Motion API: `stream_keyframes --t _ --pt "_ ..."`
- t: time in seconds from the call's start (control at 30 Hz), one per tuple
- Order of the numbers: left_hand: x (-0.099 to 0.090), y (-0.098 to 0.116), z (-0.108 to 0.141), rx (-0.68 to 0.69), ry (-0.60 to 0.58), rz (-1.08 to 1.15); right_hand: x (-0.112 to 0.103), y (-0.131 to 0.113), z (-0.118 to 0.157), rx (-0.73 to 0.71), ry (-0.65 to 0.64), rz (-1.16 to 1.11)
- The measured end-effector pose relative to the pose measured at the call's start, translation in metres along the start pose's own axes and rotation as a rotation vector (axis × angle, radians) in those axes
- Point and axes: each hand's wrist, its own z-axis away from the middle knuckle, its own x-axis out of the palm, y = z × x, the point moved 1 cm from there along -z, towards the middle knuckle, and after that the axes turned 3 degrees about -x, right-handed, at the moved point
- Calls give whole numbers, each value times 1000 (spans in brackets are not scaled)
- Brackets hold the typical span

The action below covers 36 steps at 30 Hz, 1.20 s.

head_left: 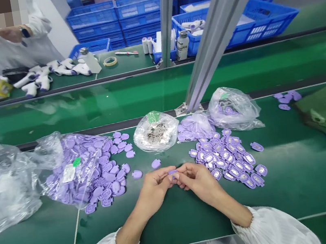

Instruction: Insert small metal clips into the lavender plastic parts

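Observation:
Between the fingertips of both hands sits a small purple plastic cover [172,172], mostly hidden by the fingers. My left hand [157,185] pinches it from the left, and my right hand [197,177] grips its right side. On the left, a heap of plain purple covers [109,175] spills from a clear plastic bag [80,172]. Right of my hands lies a pile of purple covers with metal pieces in them [230,158]. Beyond my hands, a clear bag [156,133] contains small metal parts. One loose cover [156,163] lies just past my left hand.
Crumpled clear plastic [5,200] lies at far left, another bag [233,108] at back right. A metal post [222,26] slants up behind the bench. Across the green divider, a co-worker's sleeve [38,22], white device housings [41,77] and blue crates [271,22] are visible.

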Motion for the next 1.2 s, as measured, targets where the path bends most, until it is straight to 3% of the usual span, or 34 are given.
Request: stream_keyframes --t 0.07,0.13,0.17,0.23,0.3,0.37,0.43,0.53,0.6,0.73,0.83,0.93,1.0,1.07,1.2 --pt "-5 5 8 12 -36 -95 -7 0 0 40 -46 51" --pt "-24 13 20 61 22 -331 -23 -4 1 51 -56 193" --pt "-39 19 28 97 112 -495 -35 -7 1 27 -29 295" --pt "-74 34 43 211 430 -846 -59 -14 3 -43 43 512" --pt "-109 46 52 186 659 -1171 -78 -23 3 -98 114 686" --pt "-133 52 54 71 714 -1494 -82 -37 0 -160 174 793" --pt "-145 52 49 5 698 -1665 -68 -53 -10 -251 206 848" --pt "-148 47 43 22 702 -1671 -28 -77 -43 -429 208 909" --pt "-152 44 44 77 709 -1583 -4 -87 -70 -430 208 1018" --pt "-163 45 53 163 728 -1230 14 -92 -102 -434 189 1063" --pt "-149 43 54 90 633 -726 8 -86 -103 -495 185 1019" --pt "-101 34 41 40 302 -378 -5 -80 -102 -513 155 856" --pt "-65 28 26 15 117 -286 -12 -77 -106 -479 122 703" --pt "-36 20 10 18 14 -271 -16 -73 -112 -442 90 580" --pt "-12 5 -7 67 1 -243 -17 -65 -123 -400 45 456"
